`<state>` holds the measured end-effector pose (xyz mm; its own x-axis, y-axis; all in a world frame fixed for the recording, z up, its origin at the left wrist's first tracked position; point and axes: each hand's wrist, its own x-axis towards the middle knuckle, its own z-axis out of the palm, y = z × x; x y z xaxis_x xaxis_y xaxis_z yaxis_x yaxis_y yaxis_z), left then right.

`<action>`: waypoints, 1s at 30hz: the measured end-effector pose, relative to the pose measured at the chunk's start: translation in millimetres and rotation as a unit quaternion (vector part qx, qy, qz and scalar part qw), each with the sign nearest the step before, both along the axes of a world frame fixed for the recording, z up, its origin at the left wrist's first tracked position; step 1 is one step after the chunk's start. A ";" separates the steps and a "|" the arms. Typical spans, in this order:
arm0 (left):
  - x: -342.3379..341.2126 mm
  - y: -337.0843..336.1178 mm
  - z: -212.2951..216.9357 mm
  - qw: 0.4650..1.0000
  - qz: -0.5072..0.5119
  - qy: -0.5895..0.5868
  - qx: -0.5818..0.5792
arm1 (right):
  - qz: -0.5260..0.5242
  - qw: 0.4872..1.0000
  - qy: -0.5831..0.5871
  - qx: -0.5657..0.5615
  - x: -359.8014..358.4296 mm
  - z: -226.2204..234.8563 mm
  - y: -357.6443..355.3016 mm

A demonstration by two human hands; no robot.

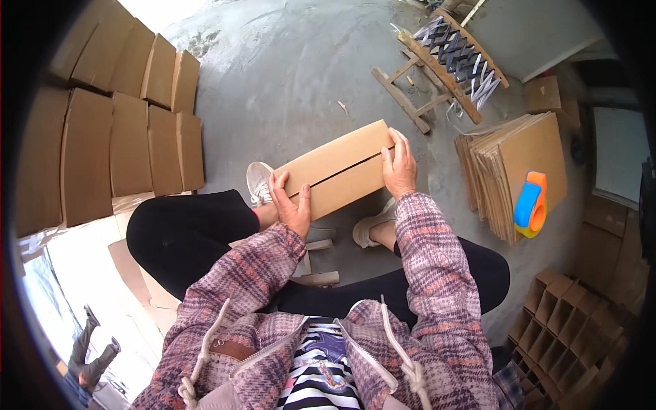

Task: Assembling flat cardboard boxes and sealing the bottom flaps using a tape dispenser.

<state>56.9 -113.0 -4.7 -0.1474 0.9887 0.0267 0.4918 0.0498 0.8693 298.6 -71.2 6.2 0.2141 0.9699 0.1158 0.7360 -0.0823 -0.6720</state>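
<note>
Between my two hands is a brown cardboard box (342, 167), tilted a little, with a dark gap running along its top where two flaps meet. My left hand (292, 205) grips its left end, the thumb lying on the top flap near the gap. At the opposite end my right hand (400, 164) is closed round the edge, thumb on top and fingers over the far corner. Both sleeves are plaid. The underside of the box is hidden.
Stacked cartons (130, 137) form a wall at left. At right, an orange and blue tape dispenser (531, 205) rests on flattened cardboard sheets (526, 160). Beyond stands a wooden stool with a woven seat (454, 58). Cardboard dividers (567, 328) lie at lower right.
</note>
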 end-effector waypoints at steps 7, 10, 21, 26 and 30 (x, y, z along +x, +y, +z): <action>-22.2 35.0 26.8 0.940 -0.261 0.218 0.040 | -0.415 0.896 0.117 0.108 -23.7 -34.9 -19.8; -15.6 25.8 30.6 0.920 -0.319 0.219 0.066 | -0.416 0.834 0.356 0.071 -27.6 -39.8 -5.3; 32.0 -9.2 33.9 0.951 -0.256 0.154 -0.082 | -0.113 0.991 0.063 -0.022 -75.3 -14.0 97.5; 42.5 -2.5 20.1 0.969 -0.186 0.163 -0.007 | -0.070 0.988 0.127 -0.058 -66.9 -14.0 93.2; 37.9 16.3 12.8 0.973 -0.208 0.098 -0.039 | 0.062 0.938 0.314 -0.132 -26.2 -1.1 48.1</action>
<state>94.8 -96.7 8.0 0.2654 0.9621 -0.0629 0.6395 -0.1268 0.7582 272.3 -23.1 5.2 0.0430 0.9689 -0.2435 0.2170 -0.2470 -0.9444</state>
